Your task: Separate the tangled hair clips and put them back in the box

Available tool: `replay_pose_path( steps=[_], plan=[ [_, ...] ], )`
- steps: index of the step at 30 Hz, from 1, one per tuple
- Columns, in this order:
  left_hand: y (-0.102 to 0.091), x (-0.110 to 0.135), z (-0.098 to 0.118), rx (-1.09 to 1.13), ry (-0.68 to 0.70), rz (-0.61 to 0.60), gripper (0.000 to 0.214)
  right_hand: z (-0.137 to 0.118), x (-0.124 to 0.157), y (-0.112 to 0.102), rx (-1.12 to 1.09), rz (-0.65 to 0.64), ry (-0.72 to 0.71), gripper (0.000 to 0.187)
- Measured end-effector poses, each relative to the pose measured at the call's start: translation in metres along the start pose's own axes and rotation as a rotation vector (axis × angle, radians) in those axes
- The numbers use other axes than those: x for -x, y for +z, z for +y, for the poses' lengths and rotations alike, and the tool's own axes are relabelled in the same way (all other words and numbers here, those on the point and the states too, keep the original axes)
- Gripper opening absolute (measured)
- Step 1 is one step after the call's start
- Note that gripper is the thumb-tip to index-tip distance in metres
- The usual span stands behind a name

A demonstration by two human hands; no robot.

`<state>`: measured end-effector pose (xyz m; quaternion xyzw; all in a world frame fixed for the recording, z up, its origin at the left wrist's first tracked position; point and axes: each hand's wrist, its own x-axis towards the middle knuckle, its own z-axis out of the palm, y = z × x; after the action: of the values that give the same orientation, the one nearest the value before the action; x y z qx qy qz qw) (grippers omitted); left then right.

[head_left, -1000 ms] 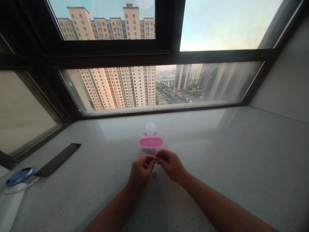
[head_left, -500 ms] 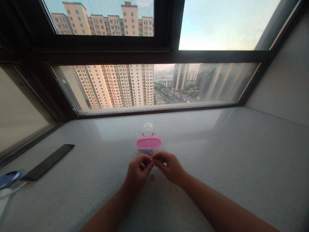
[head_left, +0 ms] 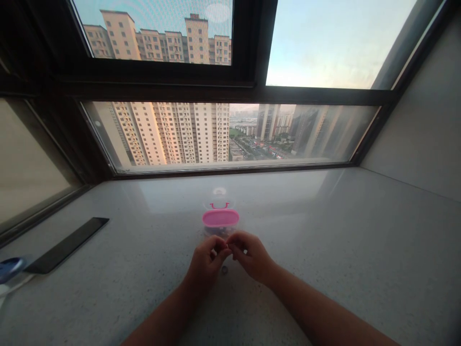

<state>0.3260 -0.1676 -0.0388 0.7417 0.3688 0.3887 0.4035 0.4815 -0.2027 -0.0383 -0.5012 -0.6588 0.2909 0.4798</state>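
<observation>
My left hand (head_left: 208, 258) and my right hand (head_left: 251, 254) meet fingertip to fingertip above the sill, each closed in a pinch. Between the fingertips shows a tiny pale piece, too small to name. Just below the hands a small grey ring (head_left: 224, 270) lies on the surface. Right beyond the fingers stands a clear box with a pink rim (head_left: 221, 218); its transparent lid with a pink handle (head_left: 219, 206) is swung back. Dark contents show faintly through the box's front, partly hidden by my hands.
The pale speckled sill (head_left: 342, 250) stretches out under my arms. At the left lie a long dark flat panel (head_left: 68, 245) and a blue round object with a white part (head_left: 11, 269). Dark window frames (head_left: 230, 170) border the far edge; a wall rises at the right.
The camera view has tilted up slightly, so everything sits a little lower. Both hands stay pinched together, the right fingers having shifted slightly around the tiny piece.
</observation>
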Motion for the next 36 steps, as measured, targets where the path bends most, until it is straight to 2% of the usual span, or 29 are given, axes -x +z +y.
replay_pose_path(
  steps=[10, 20, 29, 36],
  plan=[
    [0.0008, 0.0007, 0.0022, 0.010, 0.022, -0.007, 0.011, -0.0046, 0.0005, 0.0006, 0.073, 0.061, 0.012, 0.009],
    [-0.0015, 0.0007, 0.0015, 0.013, 0.032, 0.032, 0.013, 0.0050, -0.0004, -0.0002, 0.051, 0.100, 0.030, 0.007],
    [-0.0034, -0.0039, 0.0031, 0.090, -0.032, 0.094, 0.014, 0.0041, -0.0007, 0.0003, -0.004, 0.110, 0.060, 0.005],
    [-0.0027, -0.0059, -0.0018, 0.151, -0.068, 0.088, 0.018, 0.0036, -0.0011, -0.0001, 0.002, 0.116, 0.062, 0.006]
  ],
)
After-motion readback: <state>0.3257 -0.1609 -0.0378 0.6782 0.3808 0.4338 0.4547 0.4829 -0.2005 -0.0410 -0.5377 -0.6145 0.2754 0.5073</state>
